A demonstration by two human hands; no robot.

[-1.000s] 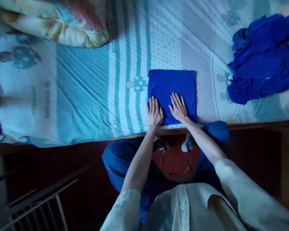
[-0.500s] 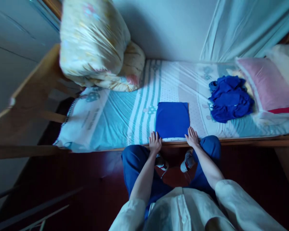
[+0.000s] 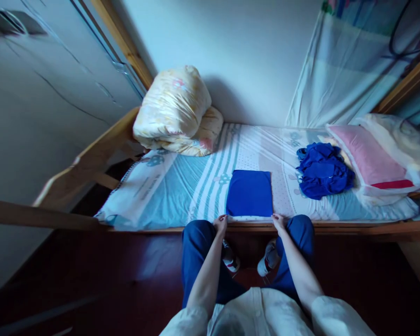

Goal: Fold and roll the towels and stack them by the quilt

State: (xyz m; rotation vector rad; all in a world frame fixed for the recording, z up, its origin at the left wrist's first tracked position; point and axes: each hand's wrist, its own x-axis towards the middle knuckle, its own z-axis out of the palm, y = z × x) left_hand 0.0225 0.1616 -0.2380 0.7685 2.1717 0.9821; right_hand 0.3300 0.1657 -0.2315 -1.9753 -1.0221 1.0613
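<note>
A flat blue cloth (image 3: 249, 192), nearly square, lies spread on the bed near its front edge. My left hand (image 3: 220, 223) pinches the cloth's near left corner. At the near right corner, my right hand (image 3: 278, 221) has its fingers closed on the cloth too. Off to the right lies a crumpled heap of blue cloth (image 3: 324, 170), which neither hand touches.
A rolled, yellowish flowered quilt (image 3: 175, 109) sits at the bed's far left. Pink and pale pillows (image 3: 371, 151) lie at the right end. The patterned sheet (image 3: 175, 186) covers the mattress. A wooden bed rail (image 3: 91, 154) stands on the left, and a pale curtain (image 3: 322, 79) hangs behind.
Both hands have gone from flat with fingers spread to pinching the cloth's near corners. The view has tilted up, showing more wall. The cloth still lies flat.
</note>
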